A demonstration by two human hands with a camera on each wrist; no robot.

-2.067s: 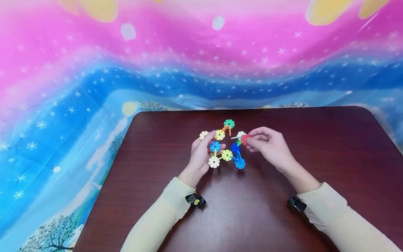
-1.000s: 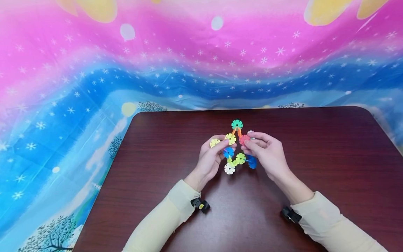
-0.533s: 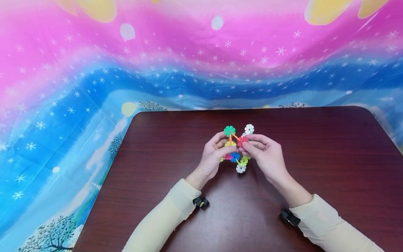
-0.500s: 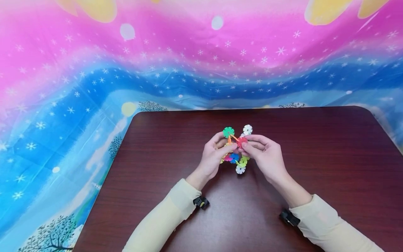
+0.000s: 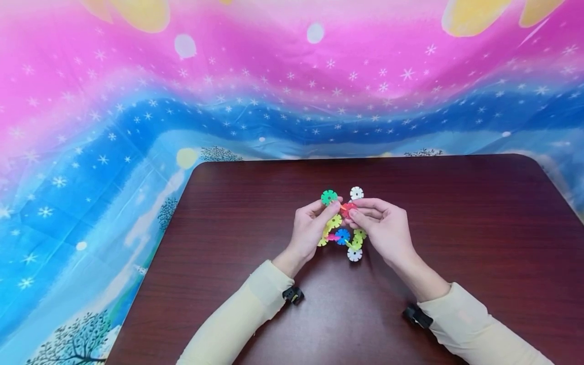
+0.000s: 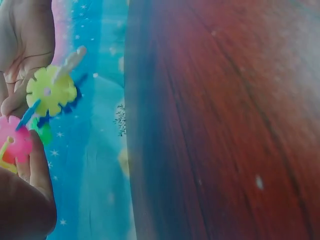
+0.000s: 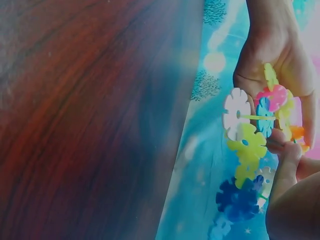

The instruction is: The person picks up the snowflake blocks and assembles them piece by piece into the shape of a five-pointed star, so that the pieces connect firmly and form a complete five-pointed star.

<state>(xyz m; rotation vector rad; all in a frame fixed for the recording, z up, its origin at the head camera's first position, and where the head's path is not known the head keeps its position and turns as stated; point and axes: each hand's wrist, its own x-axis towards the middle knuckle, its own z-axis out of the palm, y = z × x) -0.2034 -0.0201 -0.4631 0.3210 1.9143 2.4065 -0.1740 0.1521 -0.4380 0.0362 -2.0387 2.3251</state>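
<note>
Between the hands, above the table, is a chain of notched plastic snowflake discs slotted together. My left hand [image 5: 306,230] pinches it near the green disc [image 5: 328,197], its thumb covering much of an orange disc. My right hand [image 5: 388,225] pinches the red disc [image 5: 349,210], which meets the orange one; whether they are fully slotted I cannot tell. A white disc [image 5: 357,193] sticks up behind the red one. Below hang a yellow disc [image 5: 335,221], a blue disc [image 5: 342,236] and another white disc [image 5: 354,254]. In the right wrist view, a dark blue disc [image 7: 237,199] hangs lower.
The dark reddish-brown table [image 5: 479,218] has rounded far corners. Behind it hangs a pink and blue cloth [image 5: 274,91] printed with snowflakes. A black wrist strap [image 5: 293,295] sits at the left cuff, with another strap [image 5: 417,316] at the right.
The red disc, earlier apart from the green and orange end, now meets the orange disc. The hands have come together, the chain has turned, and my left thumb has shifted up towards the orange disc.
</note>
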